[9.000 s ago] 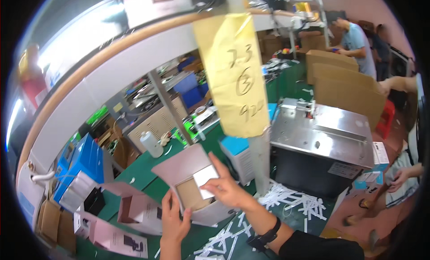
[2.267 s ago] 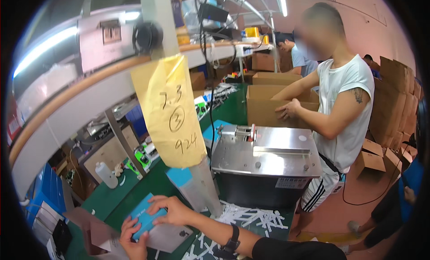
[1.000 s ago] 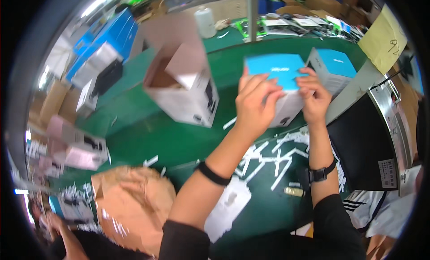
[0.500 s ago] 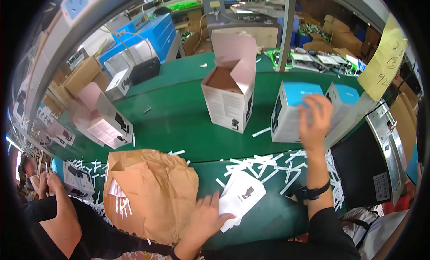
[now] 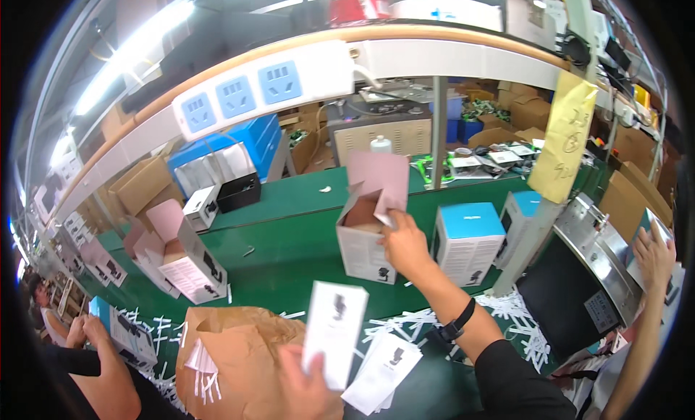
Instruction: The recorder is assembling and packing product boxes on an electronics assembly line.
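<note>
My left hand (image 5: 308, 384) holds up a white leaflet (image 5: 337, 329) with a small black device printed on it, thumb across its lower part. Beside it, a stack of similar leaflets (image 5: 382, 373) lies fanned on the green bench. My right hand (image 5: 407, 245) reaches forward to the open white carton (image 5: 363, 257). Its fingers are closed on the side flap (image 5: 392, 197) at the carton's upper right edge. The carton stands upright with its pinkish lid raised, and brown cardboard shows inside. A large brown paper bag (image 5: 239, 362) sits left of my left hand.
Two blue-topped cartons (image 5: 469, 250) (image 5: 519, 224) stand at right by a metal post. Another open carton (image 5: 190, 264) is at left. White paper strips (image 5: 517, 318) litter the bench. Co-workers' hands (image 5: 85, 332) (image 5: 655, 257) hold cartons at both sides. A socket rail (image 5: 264, 87) crosses overhead.
My left hand has lifted a leaflet off the stack. My right hand has moved left from the blue-topped carton to the open carton's flap. The view has tilted up; a co-worker's hand appears at right.
</note>
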Action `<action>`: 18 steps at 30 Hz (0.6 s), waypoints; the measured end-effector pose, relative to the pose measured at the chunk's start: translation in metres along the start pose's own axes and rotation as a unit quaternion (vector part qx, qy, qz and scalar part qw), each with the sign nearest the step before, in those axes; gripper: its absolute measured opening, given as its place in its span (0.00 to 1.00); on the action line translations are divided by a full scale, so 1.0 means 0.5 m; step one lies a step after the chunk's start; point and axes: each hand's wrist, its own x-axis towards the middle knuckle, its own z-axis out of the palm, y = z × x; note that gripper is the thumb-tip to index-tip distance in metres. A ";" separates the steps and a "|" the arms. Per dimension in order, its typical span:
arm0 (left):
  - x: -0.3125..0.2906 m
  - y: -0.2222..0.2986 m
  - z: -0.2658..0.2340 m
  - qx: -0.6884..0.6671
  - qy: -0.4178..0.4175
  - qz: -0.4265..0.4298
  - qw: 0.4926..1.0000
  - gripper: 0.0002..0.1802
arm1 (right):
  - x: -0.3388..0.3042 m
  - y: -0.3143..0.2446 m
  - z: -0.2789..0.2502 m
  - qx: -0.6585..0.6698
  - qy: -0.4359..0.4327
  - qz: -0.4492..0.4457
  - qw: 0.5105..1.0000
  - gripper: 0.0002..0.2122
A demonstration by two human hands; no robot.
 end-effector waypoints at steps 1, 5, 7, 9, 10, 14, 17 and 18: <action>0.047 -0.008 0.000 -0.053 0.001 0.097 0.994 0.11 | -0.003 -0.006 -0.006 0.005 0.009 -0.018 1.000 0.09; 0.187 0.126 0.109 -0.272 -0.058 0.046 0.960 0.20 | -0.071 -0.032 -0.065 0.036 0.042 -0.033 0.998 0.08; 0.253 0.141 0.195 -0.259 -0.113 0.068 0.957 0.21 | -0.100 -0.046 -0.092 0.071 0.078 -0.007 0.994 0.07; 0.302 0.119 0.266 -0.267 -0.126 0.060 0.953 0.16 | -0.108 -0.067 -0.119 0.067 0.066 -0.002 0.996 0.08; 0.328 0.093 0.296 -0.236 -0.106 0.093 0.961 0.12 | -0.111 -0.071 -0.119 0.076 0.058 0.003 0.995 0.09; 0.373 0.049 0.366 0.146 0.068 0.314 0.936 0.16 | -0.115 -0.059 -0.132 0.080 0.053 0.051 0.994 0.21; 0.383 0.053 0.373 0.235 0.223 0.405 0.855 0.13 | -0.128 -0.045 -0.126 0.093 0.095 0.071 0.989 0.20; 0.396 0.050 0.360 0.168 0.162 0.373 0.898 0.12 | -0.128 -0.042 -0.123 0.096 0.097 0.073 0.988 0.20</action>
